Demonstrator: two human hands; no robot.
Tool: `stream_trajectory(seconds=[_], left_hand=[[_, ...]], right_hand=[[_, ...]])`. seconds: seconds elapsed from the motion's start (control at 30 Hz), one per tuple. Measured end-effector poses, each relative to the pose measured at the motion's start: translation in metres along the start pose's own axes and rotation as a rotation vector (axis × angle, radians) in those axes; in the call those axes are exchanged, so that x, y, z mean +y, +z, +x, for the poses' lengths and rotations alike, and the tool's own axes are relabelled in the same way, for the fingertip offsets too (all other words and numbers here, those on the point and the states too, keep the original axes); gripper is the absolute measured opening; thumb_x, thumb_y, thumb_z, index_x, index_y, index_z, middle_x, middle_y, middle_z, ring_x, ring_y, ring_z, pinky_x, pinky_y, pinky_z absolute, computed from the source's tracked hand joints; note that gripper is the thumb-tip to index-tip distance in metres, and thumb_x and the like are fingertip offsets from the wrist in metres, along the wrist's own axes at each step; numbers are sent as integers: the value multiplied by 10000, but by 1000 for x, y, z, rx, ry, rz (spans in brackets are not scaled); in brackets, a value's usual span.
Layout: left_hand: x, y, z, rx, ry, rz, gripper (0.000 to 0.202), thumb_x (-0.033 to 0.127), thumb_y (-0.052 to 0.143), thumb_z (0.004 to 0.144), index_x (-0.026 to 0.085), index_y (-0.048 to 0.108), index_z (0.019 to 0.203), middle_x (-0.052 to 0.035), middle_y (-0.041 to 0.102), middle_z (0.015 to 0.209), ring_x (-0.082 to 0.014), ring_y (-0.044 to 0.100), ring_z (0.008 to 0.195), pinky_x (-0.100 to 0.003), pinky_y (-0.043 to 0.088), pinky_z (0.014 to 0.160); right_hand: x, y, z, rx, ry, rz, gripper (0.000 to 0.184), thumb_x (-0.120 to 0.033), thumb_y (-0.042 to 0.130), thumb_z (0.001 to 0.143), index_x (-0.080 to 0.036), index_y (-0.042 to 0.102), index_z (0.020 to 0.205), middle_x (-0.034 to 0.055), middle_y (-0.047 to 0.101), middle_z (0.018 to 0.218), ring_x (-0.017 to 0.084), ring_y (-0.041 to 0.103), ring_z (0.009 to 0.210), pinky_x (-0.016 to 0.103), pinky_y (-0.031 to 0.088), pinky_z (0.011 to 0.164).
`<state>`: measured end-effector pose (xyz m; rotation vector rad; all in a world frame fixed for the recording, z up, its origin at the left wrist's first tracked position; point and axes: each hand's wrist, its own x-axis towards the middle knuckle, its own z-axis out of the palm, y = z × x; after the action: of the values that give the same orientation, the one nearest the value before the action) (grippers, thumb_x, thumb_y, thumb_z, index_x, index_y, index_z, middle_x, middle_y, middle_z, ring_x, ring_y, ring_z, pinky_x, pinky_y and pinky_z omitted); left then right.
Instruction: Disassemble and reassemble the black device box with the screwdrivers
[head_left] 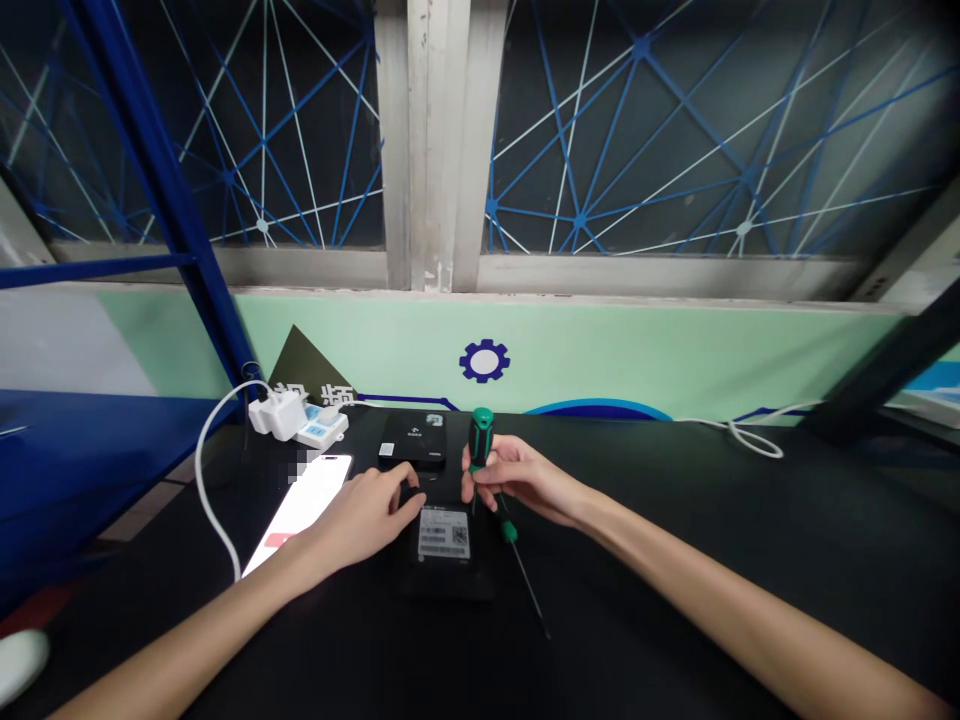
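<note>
**Black bench, small black box, green-handled screwdriver**

Black matting covers the bench point(675, 560), which fills the lower half of the view. Behind it runs a dark window point(675, 130) crossed by blue and white lines, and under that a pale green wall band point(637, 350) with a blue gear mark point(484, 361). A blue steel post point(161, 190) slants down on the left.

Both of the person's bare forearms reach in from the near edge and meet at the middle of the bench. The left hand point(367, 515) lies flat and open, gripping nothing, with its fingertips point(411, 500) resting on the far left corner of a black box point(446, 575). That box lies flat in the middle of the bench, directly between the two hands, with a white label point(444, 533) facing up. The right hand point(517, 480) is closed around a green-handled screwdriver point(481, 432), held upright over the far edge of the box. I cannot see where its tip meets the box.

Just left of the left hand lies a lit phone point(304, 505), screen up. A second black box point(414, 440) sits just behind the first. Near the post, a white power strip point(321, 427) carries a white charger point(279, 413), and a white cable point(204, 470) loops from it toward the near edge. A thin second screwdriver point(525, 575) lies on the matting under the right wrist, just beside the right side of the box, with its shaft pointing toward the near edge.
</note>
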<state>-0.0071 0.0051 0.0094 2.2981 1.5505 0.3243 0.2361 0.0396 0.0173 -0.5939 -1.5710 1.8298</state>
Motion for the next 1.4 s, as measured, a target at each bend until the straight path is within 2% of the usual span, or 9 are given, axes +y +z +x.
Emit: stream_trajectory(seconds=[0.17,0.33,0.5,0.77,0.97,1.13,1.4], left_hand=[[1,0,-1,8,-1,-2,309,474,424,953,242,601,1053,17,634,676,-208,602,650,-294,343,583],[-1,3,2,10,6,1,304,471,418,956,249,599,1059,22,628,671,-205,596,655,-295,344,597],[-4,5,3,15,11,5,299,469,428,953,247,596,1060,26,619,660,-198,585,645,-292,333,589],[-5,6,2,18,18,5,294,471,422,959,247,590,1049,30,619,657,-194,585,631,-291,345,585],[-3,4,1,25,14,13,300,467,419,960,251,600,1062,20,627,682,-205,596,661,-307,365,624],[-1,1,1,12,3,17,306,472,422,956,247,604,1056,20,627,673,-203,598,645,-294,337,571],[-1,1,0,7,13,10,301,471,422,957,242,596,1043,27,621,661,-191,596,632,-283,332,557]], right_hand=[[2,-1,-1,-20,-11,-21,145,-212,705,821,-120,688,931,73,735,797,96,564,583,215,476,591],[3,0,-1,-21,-16,-9,266,-200,720,821,-160,640,1072,56,746,803,92,554,553,213,458,576],[2,1,-1,-30,-30,15,173,-179,712,821,-170,610,960,62,749,806,96,559,560,215,462,579],[0,1,-2,-9,-7,-33,146,-210,723,800,-115,730,911,64,730,793,95,569,591,220,470,594],[3,-4,-2,-46,-14,-51,228,-217,719,819,-98,760,1009,50,706,771,87,554,587,212,454,585],[4,-3,-2,-58,-14,-10,335,-206,725,820,-138,678,1144,46,727,789,90,560,577,210,451,587],[1,0,-1,-76,-35,25,178,-183,731,815,-162,598,932,66,752,806,94,566,565,212,453,579]])
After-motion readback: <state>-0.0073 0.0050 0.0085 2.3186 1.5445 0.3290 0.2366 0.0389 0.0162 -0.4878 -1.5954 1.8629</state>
